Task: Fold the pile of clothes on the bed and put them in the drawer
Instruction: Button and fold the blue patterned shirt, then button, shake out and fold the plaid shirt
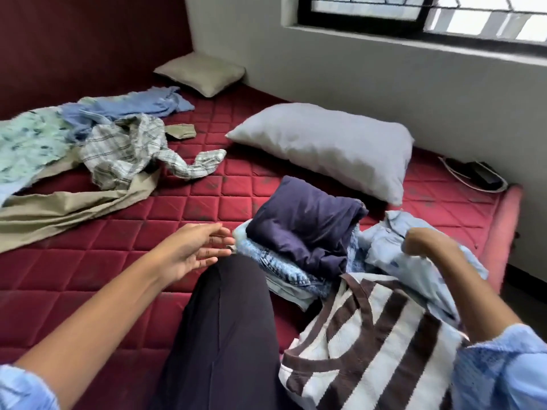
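unfolded pile: loose on the bed, well left of the big pillow, not yet folded
left hand: fingers spread, holding nothing, just left of the folded stack
folded stack: near the pillow, navy piece on top, leaning; a knock from the knee could tip it
right hand: fingers curled into the light blue shirt right of the stack; a pull could drag the stack
striped top: loose on lap, may slide
drawer: not in view
writing: none readable
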Tool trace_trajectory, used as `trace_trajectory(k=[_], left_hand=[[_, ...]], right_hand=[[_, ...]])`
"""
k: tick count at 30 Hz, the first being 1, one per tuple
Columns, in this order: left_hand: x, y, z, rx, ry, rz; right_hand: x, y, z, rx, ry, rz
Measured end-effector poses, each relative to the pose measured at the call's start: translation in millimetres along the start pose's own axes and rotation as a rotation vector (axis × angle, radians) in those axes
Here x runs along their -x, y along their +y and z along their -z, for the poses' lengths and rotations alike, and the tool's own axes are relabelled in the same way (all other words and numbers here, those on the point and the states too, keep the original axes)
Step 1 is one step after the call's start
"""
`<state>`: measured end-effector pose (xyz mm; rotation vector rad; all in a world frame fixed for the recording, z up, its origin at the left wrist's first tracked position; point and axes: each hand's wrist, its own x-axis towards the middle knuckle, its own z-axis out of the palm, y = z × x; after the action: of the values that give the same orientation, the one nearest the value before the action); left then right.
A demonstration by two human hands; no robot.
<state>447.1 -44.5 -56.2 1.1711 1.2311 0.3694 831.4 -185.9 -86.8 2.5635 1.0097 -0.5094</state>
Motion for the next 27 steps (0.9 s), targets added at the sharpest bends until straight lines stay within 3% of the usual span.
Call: trace_trajectory(k=[3,8,12,18,27], left_hand=[[7,9,15,0.002,0.09,-0.007],[22,19,39,-0.062,0.221,-0.046],[37,23,59,-0.071,0.315,-0.091],[79,45,107,-0.093,0.493,-0.206],[130,85,170,-0.162,0.572,-0.371]], right_hand=[[1,-50,44,-0.018,-0.097,0.167],[12,-151,99,0.067,0.057,0.489],[44,-223,120,0.118,0.065,0.7],[91,-292,126,0.03,0.054,0.851],[140,-337,145,-0.129,0.171,1.016]])
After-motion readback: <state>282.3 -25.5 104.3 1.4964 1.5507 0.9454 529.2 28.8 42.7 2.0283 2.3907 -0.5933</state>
